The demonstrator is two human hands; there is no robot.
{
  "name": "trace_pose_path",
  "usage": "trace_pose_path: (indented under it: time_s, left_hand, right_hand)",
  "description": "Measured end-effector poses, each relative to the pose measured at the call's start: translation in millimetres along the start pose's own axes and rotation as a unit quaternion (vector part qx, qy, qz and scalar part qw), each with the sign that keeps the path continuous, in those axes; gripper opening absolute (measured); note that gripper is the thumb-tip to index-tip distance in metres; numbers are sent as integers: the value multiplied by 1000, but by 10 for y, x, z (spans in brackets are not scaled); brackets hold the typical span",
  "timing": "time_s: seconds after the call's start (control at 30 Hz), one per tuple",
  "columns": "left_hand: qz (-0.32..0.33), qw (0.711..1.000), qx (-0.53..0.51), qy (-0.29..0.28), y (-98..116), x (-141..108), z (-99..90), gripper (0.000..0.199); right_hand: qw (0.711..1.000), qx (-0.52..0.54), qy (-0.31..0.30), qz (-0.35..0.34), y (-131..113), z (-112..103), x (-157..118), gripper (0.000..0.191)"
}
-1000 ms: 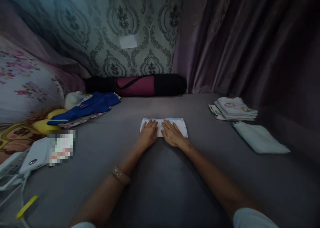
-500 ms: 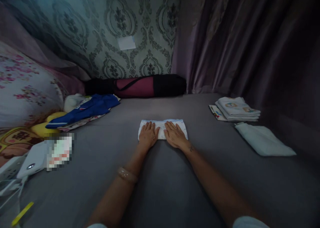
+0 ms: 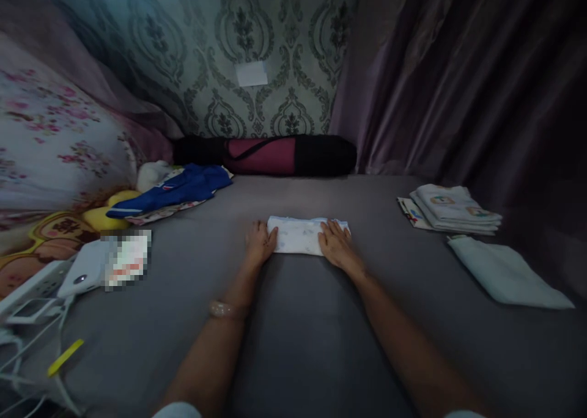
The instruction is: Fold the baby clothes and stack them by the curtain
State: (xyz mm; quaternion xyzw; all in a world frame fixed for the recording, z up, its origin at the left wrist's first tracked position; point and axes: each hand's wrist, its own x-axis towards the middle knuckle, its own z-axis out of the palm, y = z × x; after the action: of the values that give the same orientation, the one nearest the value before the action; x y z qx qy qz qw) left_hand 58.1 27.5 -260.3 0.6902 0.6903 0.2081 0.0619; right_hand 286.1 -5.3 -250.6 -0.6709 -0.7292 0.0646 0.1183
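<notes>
A folded white cloth [image 3: 298, 237] with a blue edge and faint print lies flat on the grey bed sheet [image 3: 293, 332]. At the cloth's left end is my left hand [image 3: 261, 242], slightly blurred, its thumb along the cloth's edge and its other fingers out over the sheet. My right hand [image 3: 337, 242] rests palm down on the right end of the cloth with fingers spread. Both hands are open and neither grips anything.
Folded printed cloths [image 3: 454, 209] are stacked at the right, with a pale green folded cloth [image 3: 509, 274] nearer me. Blue clothing [image 3: 178, 189], a white device [image 3: 87, 268], cables and a yellow strip [image 3: 65, 357] lie left. A black and maroon bag [image 3: 261, 155] lines the wall.
My left hand has slid left off the cloth's top to its end. My right hand has moved toward the right end, uncovering the cloth's middle. The view has shifted slightly.
</notes>
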Motion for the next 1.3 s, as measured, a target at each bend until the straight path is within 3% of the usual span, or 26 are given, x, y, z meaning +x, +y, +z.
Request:
trace_pose_path:
  time_s: [0.27,0.43,0.53,0.67,0.83,0.93,1.13,1.3]
  left_hand:
    - [-45,998,16,31,14,-39,-126,49]
    - [-62,998,3,3,-1,-42,-122,49]
    - [-62,998,-10,-4,-22,-32,-117,44]
    - [-67,998,-23,-1,-39,-28,-114,38]
    - [-47,997,-60,-15,-35,-11,-93,37]
    - [-44,994,-104,-15,1,-8,-82,34]
    - [-54,985,-163,11,90,-17,-79,32]
    - [-64,983,-171,4,63,23,-54,36]
  right_hand:
    - [995,62,78,-25,239,-34,107,53]
    - [991,29,97,90,366,-289,113,41]
    - [982,14,72,176,488,-404,87,36]
    - [975,-1,-20,222,628,-445,69,42]
    - [971,5,-81,225,670,-418,139,49]
    - [972,34,-103,210,649,-374,182,42]
    - [981,32,-77,175,531,-307,191,26]
    - [982,38,-41,183,405,-302,162,30]
